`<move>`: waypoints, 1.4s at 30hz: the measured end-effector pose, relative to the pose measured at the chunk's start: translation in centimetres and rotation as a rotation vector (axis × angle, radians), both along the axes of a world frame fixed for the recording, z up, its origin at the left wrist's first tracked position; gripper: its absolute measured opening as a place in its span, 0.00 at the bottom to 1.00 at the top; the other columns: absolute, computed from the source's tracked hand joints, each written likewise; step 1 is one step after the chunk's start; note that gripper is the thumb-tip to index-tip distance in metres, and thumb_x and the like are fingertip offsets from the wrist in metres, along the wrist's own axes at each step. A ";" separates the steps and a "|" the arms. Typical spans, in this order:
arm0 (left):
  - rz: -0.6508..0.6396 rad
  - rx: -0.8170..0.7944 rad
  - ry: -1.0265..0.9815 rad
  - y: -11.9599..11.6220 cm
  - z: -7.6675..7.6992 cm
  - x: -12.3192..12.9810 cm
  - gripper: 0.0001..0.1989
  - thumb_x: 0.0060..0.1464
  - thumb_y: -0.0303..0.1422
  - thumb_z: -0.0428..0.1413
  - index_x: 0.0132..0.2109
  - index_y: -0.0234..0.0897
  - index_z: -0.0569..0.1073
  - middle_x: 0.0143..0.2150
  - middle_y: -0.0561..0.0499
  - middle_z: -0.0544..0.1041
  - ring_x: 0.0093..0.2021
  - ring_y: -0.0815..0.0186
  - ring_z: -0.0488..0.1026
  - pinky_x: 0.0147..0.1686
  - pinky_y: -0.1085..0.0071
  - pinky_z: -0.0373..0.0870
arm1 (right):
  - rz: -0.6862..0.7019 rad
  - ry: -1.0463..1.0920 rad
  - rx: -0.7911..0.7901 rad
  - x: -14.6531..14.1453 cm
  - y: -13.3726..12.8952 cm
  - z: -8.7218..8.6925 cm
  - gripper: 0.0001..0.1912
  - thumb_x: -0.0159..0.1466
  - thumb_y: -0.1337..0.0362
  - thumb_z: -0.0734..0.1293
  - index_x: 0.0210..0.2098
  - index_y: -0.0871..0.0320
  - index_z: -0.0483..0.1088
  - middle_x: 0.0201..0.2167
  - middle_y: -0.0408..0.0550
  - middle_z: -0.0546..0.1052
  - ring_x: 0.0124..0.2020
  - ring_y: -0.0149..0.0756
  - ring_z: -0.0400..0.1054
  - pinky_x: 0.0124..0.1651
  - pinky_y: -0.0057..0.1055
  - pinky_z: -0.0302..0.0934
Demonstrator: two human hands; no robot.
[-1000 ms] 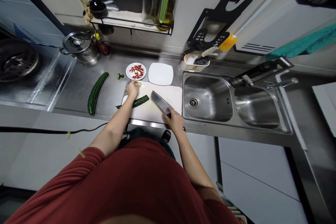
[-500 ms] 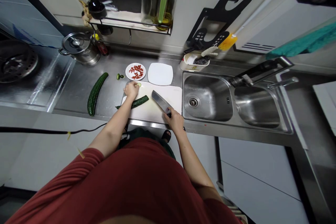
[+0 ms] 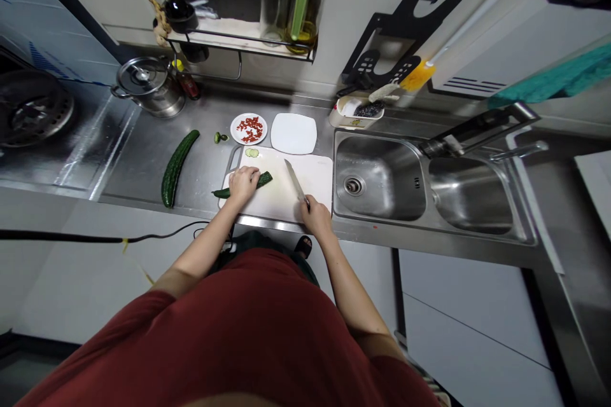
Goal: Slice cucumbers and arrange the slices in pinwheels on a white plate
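Note:
My left hand [image 3: 244, 184] is closed over the middle of a cut cucumber [image 3: 264, 179] that lies on the white cutting board [image 3: 281, 206]. In my right hand [image 3: 316, 215] is the handle of a kitchen knife [image 3: 294, 179]; its blade points up and left, above the board, apart from the cucumber. A few pale cucumber slices [image 3: 252, 152] rest at the board's upper left. Behind the board stand a plate of chopped red pieces [image 3: 249, 129] and a white square plate [image 3: 293, 133]. A whole cucumber [image 3: 177, 168] lies on the counter to the left.
Small green cucumber ends [image 3: 220, 137] sit left of the red pieces. A steel pot [image 3: 150, 86] and a red sauce bottle [image 3: 188, 81] stand at the back left. The double sink [image 3: 379, 178] adjoins the board's right side. A shelf with bottles [image 3: 238, 43] hangs above the counter.
My left hand has moved down from the slices at the board's upper left onto the cut cucumber. The knife in my right hand has turned more upright, with its blade edge-on.

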State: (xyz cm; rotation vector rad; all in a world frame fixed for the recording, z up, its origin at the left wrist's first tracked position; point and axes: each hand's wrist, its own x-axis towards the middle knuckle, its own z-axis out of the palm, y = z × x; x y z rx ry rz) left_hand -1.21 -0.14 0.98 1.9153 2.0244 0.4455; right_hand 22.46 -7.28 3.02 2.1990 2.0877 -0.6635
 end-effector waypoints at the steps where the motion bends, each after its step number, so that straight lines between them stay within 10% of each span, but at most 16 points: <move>1: -0.007 -0.006 0.007 -0.1 -0.1 -0.1 0.17 0.61 0.41 0.46 0.47 0.44 0.77 0.47 0.46 0.77 0.50 0.56 0.70 0.50 0.61 0.61 | 0.008 -0.003 -0.005 -0.1 0.0 0.0 0.20 0.71 0.57 0.51 0.54 0.55 0.66 0.39 0.51 0.78 0.40 0.39 0.71 0.39 0.29 0.55; 42: -0.317 0.013 0.041 -2.6 -1.9 0.5 0.19 0.61 0.39 0.49 0.58 0.52 0.70 0.49 0.50 0.73 0.48 0.63 0.70 0.46 0.69 0.67 | 0.259 -0.116 -0.111 -3.6 0.6 2.4 0.18 0.72 0.60 0.48 0.50 0.58 0.64 0.39 0.54 0.77 0.41 0.43 0.72 0.42 0.33 0.59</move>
